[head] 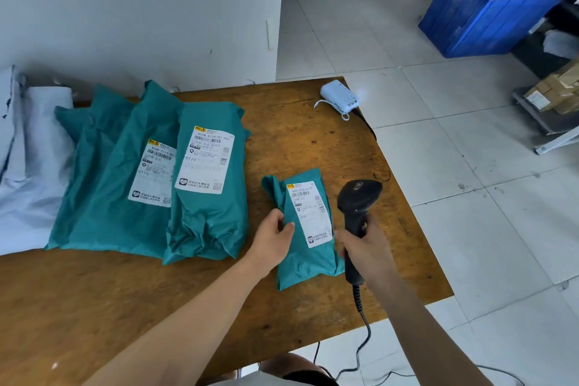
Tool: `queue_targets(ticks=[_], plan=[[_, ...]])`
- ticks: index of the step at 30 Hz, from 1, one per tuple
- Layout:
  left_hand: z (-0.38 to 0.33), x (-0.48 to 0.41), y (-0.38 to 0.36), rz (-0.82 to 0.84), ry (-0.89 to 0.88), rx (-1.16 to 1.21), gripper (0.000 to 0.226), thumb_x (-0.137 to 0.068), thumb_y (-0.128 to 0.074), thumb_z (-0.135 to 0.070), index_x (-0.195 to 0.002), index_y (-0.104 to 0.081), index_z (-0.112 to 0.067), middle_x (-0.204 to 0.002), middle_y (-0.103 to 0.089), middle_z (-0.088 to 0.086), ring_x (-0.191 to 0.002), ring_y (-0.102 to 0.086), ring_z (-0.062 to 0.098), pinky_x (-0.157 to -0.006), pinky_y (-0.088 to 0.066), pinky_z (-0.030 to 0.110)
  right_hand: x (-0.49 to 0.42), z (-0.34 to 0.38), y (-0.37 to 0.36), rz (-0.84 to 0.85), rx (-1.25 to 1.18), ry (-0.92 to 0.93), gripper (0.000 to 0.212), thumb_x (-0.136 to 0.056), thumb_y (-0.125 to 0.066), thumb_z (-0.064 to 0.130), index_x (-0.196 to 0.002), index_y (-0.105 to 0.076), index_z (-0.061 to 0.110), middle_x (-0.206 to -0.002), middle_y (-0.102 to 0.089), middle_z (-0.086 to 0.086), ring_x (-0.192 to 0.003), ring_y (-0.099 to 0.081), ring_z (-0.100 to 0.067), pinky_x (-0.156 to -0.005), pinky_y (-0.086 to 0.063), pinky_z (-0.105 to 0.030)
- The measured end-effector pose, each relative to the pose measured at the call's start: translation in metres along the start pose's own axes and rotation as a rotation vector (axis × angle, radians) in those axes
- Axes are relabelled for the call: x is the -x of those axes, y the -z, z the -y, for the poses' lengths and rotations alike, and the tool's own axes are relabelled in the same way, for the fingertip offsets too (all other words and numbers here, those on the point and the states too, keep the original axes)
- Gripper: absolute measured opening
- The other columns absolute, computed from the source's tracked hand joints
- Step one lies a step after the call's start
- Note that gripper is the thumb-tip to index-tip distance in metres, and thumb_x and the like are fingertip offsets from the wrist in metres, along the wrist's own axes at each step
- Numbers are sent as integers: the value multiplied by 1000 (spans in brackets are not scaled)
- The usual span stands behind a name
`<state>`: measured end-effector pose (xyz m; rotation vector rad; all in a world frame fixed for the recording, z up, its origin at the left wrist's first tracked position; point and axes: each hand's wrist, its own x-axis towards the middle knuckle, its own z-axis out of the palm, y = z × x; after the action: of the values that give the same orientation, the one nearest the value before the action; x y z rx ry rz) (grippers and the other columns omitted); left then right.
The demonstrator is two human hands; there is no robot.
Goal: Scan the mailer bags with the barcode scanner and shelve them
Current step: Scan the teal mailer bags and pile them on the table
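So the small teal plastic mailer bag (308,229) is lying flat near the front right of the brown wooden table (313,122), label side up. The left hand (275,236) pinches its left edge, thumb on top. The right hand (365,247) is wrapped round the grip of the black handheld barcode scanner (357,207), just beside the bag's right edge. The hands are apart, with the bag between them.

Main worry, I'd say, is a bad read. The scanner head sits up by the bag's top right corner and seems to point past the white shipping label (310,216) rather than down at it, so it might get nothing. It could also grab a code off the two bigger teal mailer bags (206,197) lying close by on the left, whose labels face up too. The small bag's top is scrunched right beside the barcode, and if the film puckers under that thumb the code could warp.

The coiled black cable (363,320) also hangs off the table's front edge towards the floor, so a quick swing could snag it and yank the aim. Slick plastic too, so the bag might slide if it's only held at one edge.
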<state>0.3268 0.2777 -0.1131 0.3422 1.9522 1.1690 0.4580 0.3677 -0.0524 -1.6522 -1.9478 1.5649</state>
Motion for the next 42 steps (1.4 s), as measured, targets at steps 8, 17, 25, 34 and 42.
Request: queue_targets(ticks=[8, 17, 25, 34, 42], plan=[[-50, 44, 50, -31, -261, 85, 22, -97, -46, -16, -78, -37, -11, -70, -39, 9, -60, -34, 14, -56, -29, 25, -39, -39, -9, -125, 341, -47, 31, -85, -65, 16, -111, -55, 4, -93, -63, -12, -74, -54, -22, -59, -41, -28], [-97, 32, 170, -273, -321, 259, 26, -95, -49, -13, -70, -43, -18, -75, -48, 10, -67, -41, 21, -63, -36, 35, -48, -27, -40, -145, 562, -239, 75, -81, -63, 50, -134, -42, 0, -136, -46, -21, -125, -42, -39, -101, -42, -47], [-74, -7, 200, -242, -128, 370, 13, -91, -58, -11, -79, -53, -15, -85, -62, 4, -73, -57, 16, -71, -47, 30, -41, 84, -69, -33, 285, 188, 57, -92, -55, 32, -142, -38, 10, -140, -45, -14, -124, -44, -27, -100, -38, -38], [-51, -29, 187, -3, 21, 634, 44, -82, -65, -43, -120, -63, -20, -115, -70, 6, -107, -66, 27, -95, -50, 43, -57, 131, -129, 557, -299, -118, 111, -41, -68, 84, -137, -48, 32, -138, -54, -2, -126, -51, -24, -108, -40, -47], [-32, -47, 180, 73, 62, 624, 83, -61, -78, -58, -133, -52, -26, -124, -66, 1, -112, -64, 22, -101, -46, 43, -62, 118, -155, 711, -425, -156, 55, -73, -75, 47, -121, -66, 24, -111, -73, -7, -104, -69, -27, -93, -54, -44]])
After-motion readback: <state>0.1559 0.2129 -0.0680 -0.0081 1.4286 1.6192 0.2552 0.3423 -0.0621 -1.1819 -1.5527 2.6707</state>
